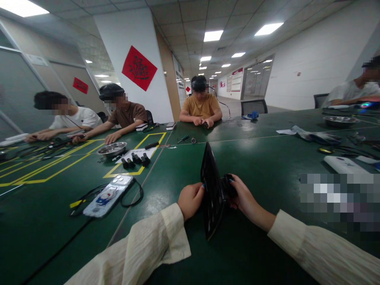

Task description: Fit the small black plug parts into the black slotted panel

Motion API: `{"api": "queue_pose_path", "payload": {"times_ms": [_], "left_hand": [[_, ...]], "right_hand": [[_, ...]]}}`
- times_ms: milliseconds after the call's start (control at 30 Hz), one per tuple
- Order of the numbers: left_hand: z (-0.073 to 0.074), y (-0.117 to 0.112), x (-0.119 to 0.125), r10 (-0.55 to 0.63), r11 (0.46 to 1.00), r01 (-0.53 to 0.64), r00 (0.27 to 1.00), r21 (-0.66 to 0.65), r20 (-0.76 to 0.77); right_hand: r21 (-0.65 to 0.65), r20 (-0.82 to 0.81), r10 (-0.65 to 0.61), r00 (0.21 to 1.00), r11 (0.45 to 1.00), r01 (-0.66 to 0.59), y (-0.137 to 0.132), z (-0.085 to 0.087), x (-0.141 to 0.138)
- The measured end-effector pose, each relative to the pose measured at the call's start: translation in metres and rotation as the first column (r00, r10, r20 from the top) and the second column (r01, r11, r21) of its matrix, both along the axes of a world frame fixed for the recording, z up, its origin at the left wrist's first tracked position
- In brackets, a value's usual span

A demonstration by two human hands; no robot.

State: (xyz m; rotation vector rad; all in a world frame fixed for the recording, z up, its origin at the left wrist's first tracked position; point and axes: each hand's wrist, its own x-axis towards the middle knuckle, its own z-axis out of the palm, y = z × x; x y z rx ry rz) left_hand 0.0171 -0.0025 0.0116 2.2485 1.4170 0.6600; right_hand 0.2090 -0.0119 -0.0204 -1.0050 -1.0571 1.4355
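Upright and nearly edge-on to me, a thin glossy black panel that looks like a screen point(211, 198) is between my two hands above the green table. My left hand point(190, 199) has its thumb against the panel's left face, the other fingers curled and partly hidden. On the panel's other side, my right hand point(242, 194) is closed around a chunky black mount point(228, 186) that adjoins the panel's back. What lies under the right fingers is hidden.
Left of me lie a phone in a decorated case point(109, 196) and a black cable point(133, 194). Beyond are several black cylindrical parts point(135, 160) and a metal bowl point(113, 149). Gloves point(316, 135) and a white device point(344, 164) are to the right. Other people sit around the table point(166, 245).
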Motion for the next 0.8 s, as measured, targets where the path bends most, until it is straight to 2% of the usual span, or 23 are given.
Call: {"api": "queue_pose_path", "payload": {"times_ms": [233,800], "left_hand": [[-0.0023,0.0003,0.0009,0.028,0.999,-0.028,1.000,0.020,0.001],[-0.0023,0.0007,-0.0009,-0.008,1.000,0.008,1.000,-0.004,-0.015]], "right_hand": [[-0.012,-0.008,0.002,1.000,1.000,-0.002,-0.0016,0.0026,0.0002],[-0.015,-0.014,0.013,1.000,1.000,-0.013,0.0001,-0.0005,0.0008]]}}
